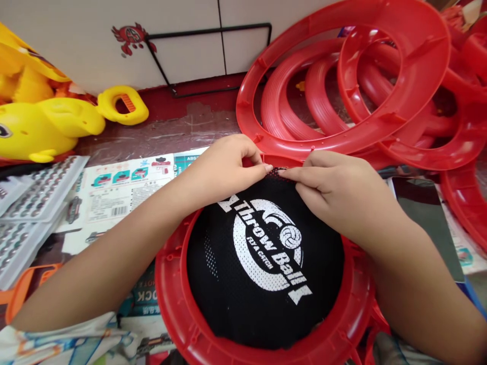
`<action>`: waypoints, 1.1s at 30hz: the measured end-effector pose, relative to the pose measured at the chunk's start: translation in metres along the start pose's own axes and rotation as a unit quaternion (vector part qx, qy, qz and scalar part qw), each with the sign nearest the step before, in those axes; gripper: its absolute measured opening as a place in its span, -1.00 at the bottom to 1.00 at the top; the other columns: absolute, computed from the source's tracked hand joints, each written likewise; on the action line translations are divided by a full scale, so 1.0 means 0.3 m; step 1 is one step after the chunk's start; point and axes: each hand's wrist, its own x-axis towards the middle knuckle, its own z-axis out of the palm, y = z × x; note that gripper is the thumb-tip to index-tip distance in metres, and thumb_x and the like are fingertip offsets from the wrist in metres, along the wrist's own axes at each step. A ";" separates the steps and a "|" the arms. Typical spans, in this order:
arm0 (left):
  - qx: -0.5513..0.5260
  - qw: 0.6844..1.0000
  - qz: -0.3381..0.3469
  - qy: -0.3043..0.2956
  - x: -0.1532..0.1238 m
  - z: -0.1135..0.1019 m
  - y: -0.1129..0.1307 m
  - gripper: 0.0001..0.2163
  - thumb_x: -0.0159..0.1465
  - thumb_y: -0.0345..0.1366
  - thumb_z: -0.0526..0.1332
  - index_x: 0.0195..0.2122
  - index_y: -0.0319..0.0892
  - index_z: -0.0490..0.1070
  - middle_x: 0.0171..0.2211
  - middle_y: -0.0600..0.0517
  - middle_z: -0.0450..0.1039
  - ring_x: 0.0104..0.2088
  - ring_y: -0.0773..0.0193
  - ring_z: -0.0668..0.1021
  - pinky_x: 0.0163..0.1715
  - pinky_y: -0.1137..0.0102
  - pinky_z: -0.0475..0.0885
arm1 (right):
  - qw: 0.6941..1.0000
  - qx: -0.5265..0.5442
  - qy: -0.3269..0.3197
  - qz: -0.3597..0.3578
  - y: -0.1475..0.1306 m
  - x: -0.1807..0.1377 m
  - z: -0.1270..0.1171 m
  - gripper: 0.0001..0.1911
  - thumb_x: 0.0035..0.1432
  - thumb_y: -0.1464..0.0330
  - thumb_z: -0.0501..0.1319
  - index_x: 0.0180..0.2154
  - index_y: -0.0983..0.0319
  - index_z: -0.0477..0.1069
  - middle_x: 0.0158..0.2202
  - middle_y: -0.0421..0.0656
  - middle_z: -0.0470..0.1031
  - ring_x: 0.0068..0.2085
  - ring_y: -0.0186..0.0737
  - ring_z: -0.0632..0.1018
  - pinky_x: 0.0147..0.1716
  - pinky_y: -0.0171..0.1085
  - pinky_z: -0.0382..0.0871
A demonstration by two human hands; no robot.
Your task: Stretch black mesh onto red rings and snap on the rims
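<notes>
A black mesh fabric (220,263) printed in white with "Throw Ball, Fly A Catch" lies stretched across a red plastic ring (171,294) in front of me. At the far edge of the fabric, my left hand (236,165) pinches the mesh between thumb and bent fingers. My right hand (335,187) faces it from the other side, its finger and thumb pressed onto the same edge. A short gap separates the fingertips, and a bit of the mesh shows between them. The near fabric edge sits within the ring's opening.
Large red rings (251,109) are heaped at the back right. Yellow duck-like toy parts (45,126) lie at left, above clear trays (41,197) of small round pieces. Printed cardboard (114,195) covers the surface. A dark flat phone-like object (426,218) rests at right.
</notes>
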 end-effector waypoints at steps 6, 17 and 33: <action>0.018 1.000 0.002 -0.005 0.006 -0.005 -0.009 -0.78 0.22 -0.20 0.21 -0.52 -0.18 0.46 -0.34 0.01 0.54 -0.27 0.20 0.54 -0.27 0.31 0.33 | 0.999 -0.035 -0.030 0.015 -0.010 0.004 -0.006 -0.61 0.30 0.36 0.01 -0.10 0.15 0.62 -0.31 -0.09 0.55 -0.31 -0.14 0.52 -0.42 -0.26 0.19; 0.114 0.992 -0.042 -0.046 -0.024 -0.146 -0.010 -0.78 0.17 -0.08 0.25 -0.40 -0.11 0.50 -0.47 0.08 0.48 -0.47 0.27 0.46 -0.42 0.38 0.26 | 0.994 0.104 0.035 -0.003 -0.041 0.011 -0.022 -0.68 0.24 0.35 0.23 0.03 0.23 0.51 -0.29 -0.17 0.61 -0.31 -0.18 0.56 -0.35 -0.28 0.28; 0.051 0.995 0.085 -0.020 0.007 -0.049 -0.009 -0.89 0.22 -0.29 0.25 -0.42 -0.18 0.50 -0.25 0.01 0.49 -0.23 0.22 0.53 -0.16 0.34 0.37 | 0.977 0.192 0.061 0.068 -0.041 -0.002 -0.012 -0.87 0.18 0.45 0.19 -0.23 0.22 0.50 -0.55 -0.30 0.42 -0.54 -0.39 0.39 -0.43 -0.34 0.23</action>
